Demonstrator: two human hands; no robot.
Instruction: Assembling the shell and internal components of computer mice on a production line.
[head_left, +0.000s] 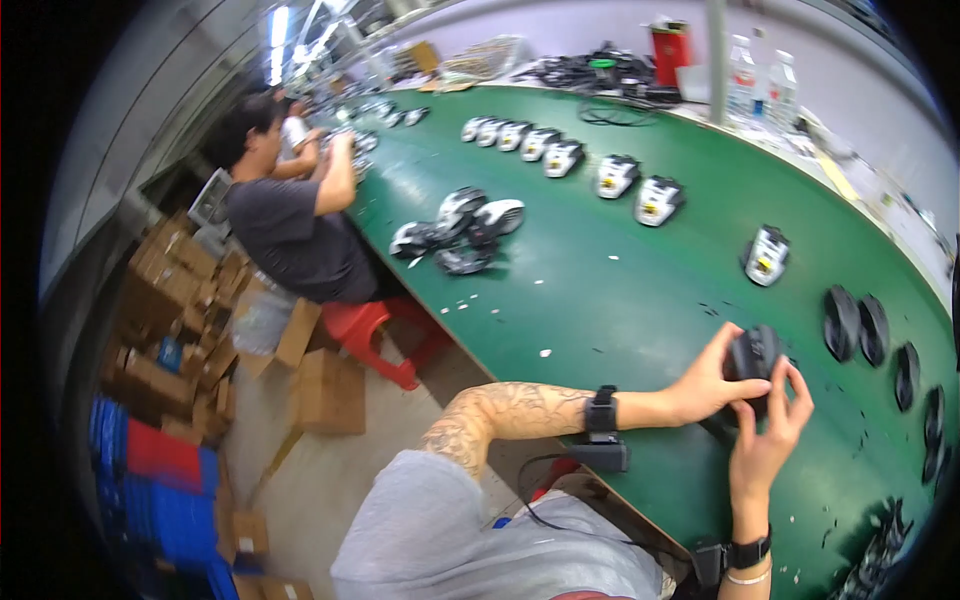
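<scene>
Over the green worktable (590, 300) I hold a black computer mouse (757, 350) between both hands. My left hand (708, 385) grips its left side, thumb across the near end. From the right and below, my right hand (770, 435) pinches it with thumb and fingers. Part of the mouse's underside is hidden by my fingers. Just beyond my hands lies a white-and-black mouse (767, 257) with a yellow mark. To the right are several black mouse-shaped pieces, among them one dark piece (842, 323) beside a similar one (873, 330).
A row of white-and-black mice (541, 144) runs along the far side. A loose pile of mice (465, 230) lies left of centre. At the left edge sits a co-worker (300, 220) near a red stool (360, 325). Cardboard boxes (330, 390) cover the floor; dark parts (880, 550) lie bottom right.
</scene>
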